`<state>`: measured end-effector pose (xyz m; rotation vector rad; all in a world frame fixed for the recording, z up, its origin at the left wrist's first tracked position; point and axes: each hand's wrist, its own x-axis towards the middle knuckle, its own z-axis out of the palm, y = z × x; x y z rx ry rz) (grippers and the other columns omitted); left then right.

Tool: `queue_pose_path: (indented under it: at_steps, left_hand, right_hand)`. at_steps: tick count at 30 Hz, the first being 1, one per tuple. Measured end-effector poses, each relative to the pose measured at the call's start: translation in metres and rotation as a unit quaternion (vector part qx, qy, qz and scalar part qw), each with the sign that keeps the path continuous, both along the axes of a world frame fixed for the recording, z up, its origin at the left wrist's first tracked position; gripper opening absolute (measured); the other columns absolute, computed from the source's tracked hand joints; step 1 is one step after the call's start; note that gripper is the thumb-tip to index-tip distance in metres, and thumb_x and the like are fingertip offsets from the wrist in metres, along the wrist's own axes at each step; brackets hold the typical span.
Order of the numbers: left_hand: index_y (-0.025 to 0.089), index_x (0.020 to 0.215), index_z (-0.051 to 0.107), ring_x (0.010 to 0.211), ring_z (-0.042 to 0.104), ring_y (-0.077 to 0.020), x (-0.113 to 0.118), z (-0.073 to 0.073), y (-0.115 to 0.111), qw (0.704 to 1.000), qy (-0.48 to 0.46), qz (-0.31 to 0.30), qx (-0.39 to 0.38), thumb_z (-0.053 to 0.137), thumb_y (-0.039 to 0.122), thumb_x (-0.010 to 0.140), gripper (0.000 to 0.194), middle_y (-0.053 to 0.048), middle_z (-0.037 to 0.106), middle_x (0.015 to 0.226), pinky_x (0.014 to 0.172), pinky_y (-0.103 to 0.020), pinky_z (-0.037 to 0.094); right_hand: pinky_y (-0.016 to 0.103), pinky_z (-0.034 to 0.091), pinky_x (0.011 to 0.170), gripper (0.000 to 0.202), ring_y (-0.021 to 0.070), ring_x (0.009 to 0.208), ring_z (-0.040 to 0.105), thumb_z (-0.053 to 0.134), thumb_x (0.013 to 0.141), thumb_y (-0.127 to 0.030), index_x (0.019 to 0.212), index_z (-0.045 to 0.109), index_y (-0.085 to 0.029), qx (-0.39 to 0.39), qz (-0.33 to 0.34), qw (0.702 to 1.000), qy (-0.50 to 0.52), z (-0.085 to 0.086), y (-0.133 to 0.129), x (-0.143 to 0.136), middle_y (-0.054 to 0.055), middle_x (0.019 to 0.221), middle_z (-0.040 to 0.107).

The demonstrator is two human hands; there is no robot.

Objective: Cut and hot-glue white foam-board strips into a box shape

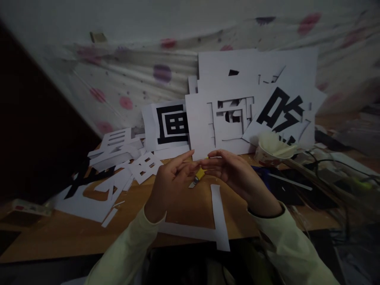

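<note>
My left hand and my right hand are raised over the middle of the wooden table, fingertips close together. Fingers on both are stretched out, and I see nothing held in them. Behind the fingers shows a yellow utility knife, its blade out and pointing down-left; its upper end is partly hidden. An L-shaped white paper strip lies between my forearms near the front edge. Beyond my hands, a white cut-out sheet leans upright, beside paper bearing a black character.
Cut paper scraps and a small cut-out piece lie on the left. At right stand a paper cup and a tilted sheet with black strokes. Dark flat objects and cables crowd the right side.
</note>
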<state>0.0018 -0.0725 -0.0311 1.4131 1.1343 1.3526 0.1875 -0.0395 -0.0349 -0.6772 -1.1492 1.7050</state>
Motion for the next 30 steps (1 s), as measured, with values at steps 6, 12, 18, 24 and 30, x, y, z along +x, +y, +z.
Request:
queue_pose_path:
  at_steps: [6, 12, 18, 24, 30]
  left_hand:
    - [0.022, 0.12, 0.067, 0.087, 0.073, -0.0176, 0.005, 0.001, -0.002, 0.997, 0.045, 0.035, 0.054, 0.07, 0.026, 0.082, 0.039, -0.002, 0.079, 0.092, 0.085, -0.028, 0.055]
    - [0.021, 0.105, 0.073, 0.081, 0.074, -0.0161, 0.0, -0.001, 0.007, 0.998, 0.04, 0.013, 0.05, 0.067, 0.024, 0.084, 0.022, -0.002, 0.078, 0.086, 0.079, -0.026, 0.057]
    - [0.016, 0.101, 0.072, 0.084, 0.074, -0.0173, 0.004, -0.009, 0.013, 0.97, -0.201, -0.041, -0.127, 0.075, 0.028, 0.078, 0.027, -0.006, 0.078, 0.09, 0.082, -0.028, 0.058]
    - [0.015, 0.107, 0.071, 0.095, 0.071, -0.0198, 0.02, -0.018, 0.012, 0.943, -0.259, -0.094, -0.184, 0.074, 0.031, 0.079, 0.032, -0.009, 0.076, 0.1, 0.083, -0.027, 0.055]
    - [0.015, 0.105, 0.071, 0.094, 0.069, -0.0173, 0.023, -0.02, 0.009, 0.931, -0.293, -0.108, -0.189, 0.073, 0.028, 0.08, 0.029, -0.008, 0.074, 0.099, 0.083, -0.025, 0.053]
  right_hand:
    - [0.036, 0.055, 0.087, 0.032, 0.0226, 0.096, 0.072, 0.068, 0.079, -0.052, 0.091, 0.069, -0.022, 0.013, -0.005, 1.0, -0.025, 0.002, -0.005, -0.004, 0.007, 0.093, 0.078]
    - [0.031, 0.055, 0.083, 0.03, 0.0174, 0.085, 0.071, 0.075, 0.075, -0.048, 0.087, 0.069, -0.022, 0.023, -0.068, 0.997, -0.031, -0.001, -0.001, 0.004, 0.005, 0.092, 0.077]
    - [0.035, 0.054, 0.085, 0.025, 0.0182, 0.089, 0.068, 0.076, 0.077, -0.038, 0.095, 0.066, -0.024, 0.136, -0.121, 0.977, -0.116, -0.005, -0.01, 0.003, 0.003, 0.094, 0.072]
    - [0.044, 0.05, 0.09, 0.03, 0.0249, 0.105, 0.061, 0.077, 0.077, -0.027, 0.104, 0.065, -0.029, 0.428, -0.231, 0.819, -0.305, -0.009, -0.015, -0.014, 0.005, 0.108, 0.067]
    - [0.042, 0.051, 0.085, 0.026, 0.0245, 0.102, 0.061, 0.071, 0.082, -0.021, 0.106, 0.063, -0.028, 0.459, -0.251, 0.777, -0.351, -0.022, -0.015, -0.012, 0.007, 0.109, 0.064]
